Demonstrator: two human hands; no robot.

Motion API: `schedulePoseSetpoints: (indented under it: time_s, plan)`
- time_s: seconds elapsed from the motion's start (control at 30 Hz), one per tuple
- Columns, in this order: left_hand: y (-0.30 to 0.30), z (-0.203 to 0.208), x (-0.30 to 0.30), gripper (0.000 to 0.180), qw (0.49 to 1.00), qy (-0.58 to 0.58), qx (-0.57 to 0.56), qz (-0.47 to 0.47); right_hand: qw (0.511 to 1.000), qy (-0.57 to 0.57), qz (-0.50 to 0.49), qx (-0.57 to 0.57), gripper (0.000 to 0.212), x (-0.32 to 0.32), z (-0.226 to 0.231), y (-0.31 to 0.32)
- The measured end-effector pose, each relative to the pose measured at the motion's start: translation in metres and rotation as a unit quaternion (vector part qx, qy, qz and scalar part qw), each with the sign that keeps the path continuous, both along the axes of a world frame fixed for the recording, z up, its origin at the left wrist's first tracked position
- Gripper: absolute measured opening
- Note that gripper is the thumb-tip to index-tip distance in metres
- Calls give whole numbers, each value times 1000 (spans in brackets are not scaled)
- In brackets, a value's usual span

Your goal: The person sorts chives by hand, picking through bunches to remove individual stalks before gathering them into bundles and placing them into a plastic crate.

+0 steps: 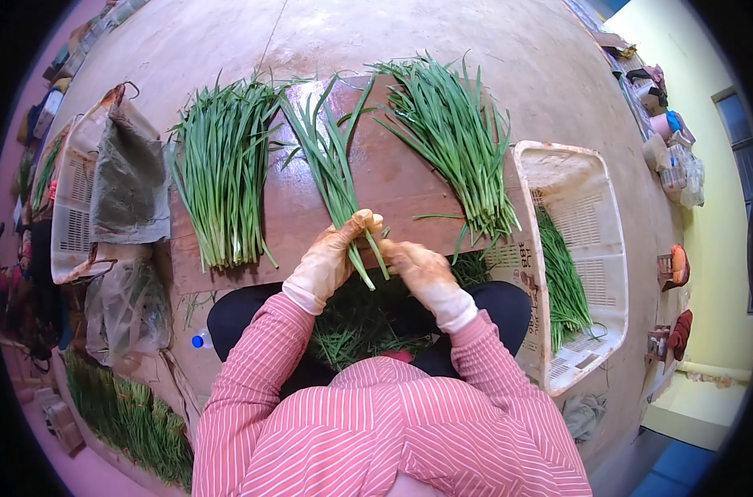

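Observation:
My left hand (327,258), in a pale stained glove, is closed around a small bunch of garlic chives (333,176). The leaves fan out away from me over the board, and the pale stem ends stick out below my fist. Close beside those stems is my right hand (424,269), also gloved, its fingers curled together; whatever they pinch is hidden. A large pile of garlic chives (223,178) lies on the left of the brown board (405,189). Another pile (455,145) lies on its right, stems toward me, with a few loose blades near its base.
To the right stands a white plastic crate (588,224) with more chives (561,277) inside. A second crate (74,207), draped with a grey cloth (128,186), stands left above a clear plastic bag (128,306). Bundled greens (132,414) lie lower left; green trimmings (343,335) litter the floor between my legs.

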State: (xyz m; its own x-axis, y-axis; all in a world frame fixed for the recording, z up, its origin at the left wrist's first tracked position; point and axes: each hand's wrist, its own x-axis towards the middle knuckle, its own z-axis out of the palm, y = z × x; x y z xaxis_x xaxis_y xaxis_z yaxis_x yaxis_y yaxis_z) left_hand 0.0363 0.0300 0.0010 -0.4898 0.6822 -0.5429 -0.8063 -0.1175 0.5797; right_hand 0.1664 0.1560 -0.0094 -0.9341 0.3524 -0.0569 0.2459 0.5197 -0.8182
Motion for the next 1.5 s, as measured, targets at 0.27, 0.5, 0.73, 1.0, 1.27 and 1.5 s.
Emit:
schedulePoseSetpoints:
  time_s: [0.27, 0.5, 0.73, 1.0, 1.27, 1.5]
  plan:
    - [-6, 13, -8, 50, 997, 14, 67, -22, 935, -161, 26, -315, 23, -30, 25, -40]
    - [1, 61, -28, 25, 986, 152, 38, -62, 991, 36, 89, -91, 51, -52, 0, -19]
    - [3, 31, -58, 32, 872, 471, 44, -125, 979, 165, 105, -52, 71, -95, -85, -5]
    - [4, 50, -44, 24, 992, 88, -13, -89, 950, -32, 32, -309, 31, -57, -49, -28]
    - [2, 2, -23, 37, 996, -1, -60, -71, 740, -130, -44, -658, 28, -37, -8, -51]
    - [-34, -24, -8, 30, 986, -84, 59, -134, 718, -187, 32, -670, 35, -38, 0, -48]
